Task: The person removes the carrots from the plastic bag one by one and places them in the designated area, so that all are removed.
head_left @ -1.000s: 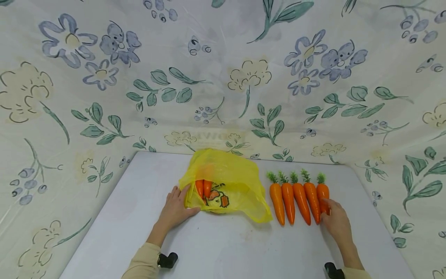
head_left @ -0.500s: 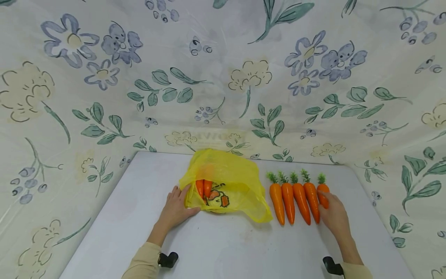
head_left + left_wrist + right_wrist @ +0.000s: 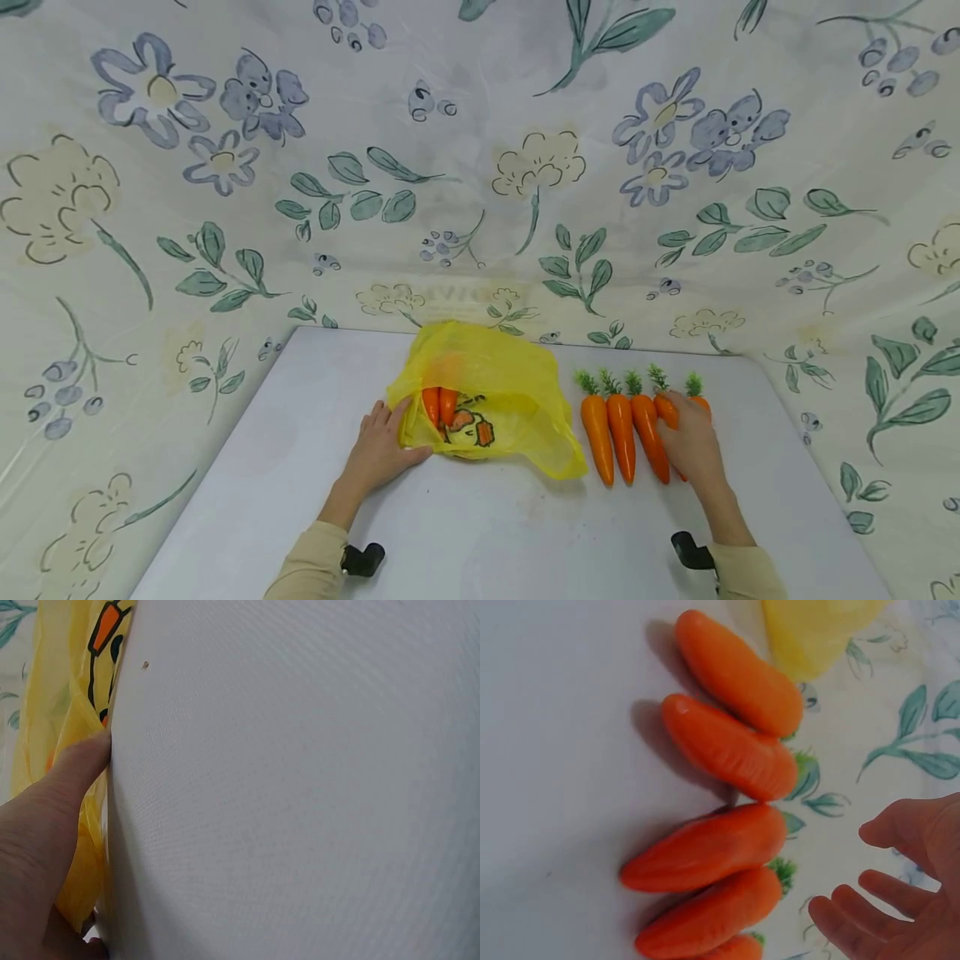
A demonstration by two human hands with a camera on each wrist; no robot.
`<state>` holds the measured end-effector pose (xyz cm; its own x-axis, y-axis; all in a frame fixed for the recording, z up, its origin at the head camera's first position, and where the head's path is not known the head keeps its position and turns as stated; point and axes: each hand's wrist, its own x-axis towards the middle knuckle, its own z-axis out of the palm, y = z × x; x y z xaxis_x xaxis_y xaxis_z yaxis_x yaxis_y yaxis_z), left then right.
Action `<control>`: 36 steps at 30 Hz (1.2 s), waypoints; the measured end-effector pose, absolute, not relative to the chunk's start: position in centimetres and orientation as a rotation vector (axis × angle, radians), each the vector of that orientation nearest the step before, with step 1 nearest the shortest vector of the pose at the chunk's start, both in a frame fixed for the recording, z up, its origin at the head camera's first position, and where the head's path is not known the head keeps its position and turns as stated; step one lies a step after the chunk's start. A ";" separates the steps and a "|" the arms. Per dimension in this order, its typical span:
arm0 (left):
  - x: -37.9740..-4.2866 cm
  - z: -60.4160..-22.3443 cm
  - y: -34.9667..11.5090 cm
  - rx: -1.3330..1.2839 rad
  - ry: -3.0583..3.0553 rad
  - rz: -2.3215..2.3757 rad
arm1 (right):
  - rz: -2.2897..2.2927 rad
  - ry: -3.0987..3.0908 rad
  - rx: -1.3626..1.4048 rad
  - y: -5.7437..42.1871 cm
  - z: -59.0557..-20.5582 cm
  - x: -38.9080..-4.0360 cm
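A yellow plastic bag (image 3: 510,358) lies on the white table, its mouth toward me. Two orange carrots (image 3: 447,407) show inside at its left. My left hand (image 3: 382,450) rests at the bag's left corner, thumb extended along the front rim. Its thumb tip presses the rim by the tabletop in the left wrist view. Right of the bag, several glossy carrots (image 3: 597,429) with green tufts lie in a row. My right hand (image 3: 692,433) is over the fourth carrot (image 3: 666,408), partly hiding it and the rightmost carrot (image 3: 702,402). Its fingers are spread in the right wrist view, holding nothing.
The white tabletop (image 3: 525,533) ends at the back against a flower-printed cloth (image 3: 480,167), which also covers both sides. A black device (image 3: 363,560) sits at the left wrist and another black device (image 3: 690,550) at the right wrist.
My right hand has moved left from the rightmost carrot to over the fourth carrot. The left hand, bag and carrot row have stayed in place.
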<state>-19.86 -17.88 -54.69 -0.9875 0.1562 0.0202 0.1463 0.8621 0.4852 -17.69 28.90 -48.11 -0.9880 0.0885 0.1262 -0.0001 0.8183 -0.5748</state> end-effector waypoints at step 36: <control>-19.9 -54.7 -17.9 0.250 3.014 0.793 | 0.899 -2.880 0.434 11.0 -45.9 -20.7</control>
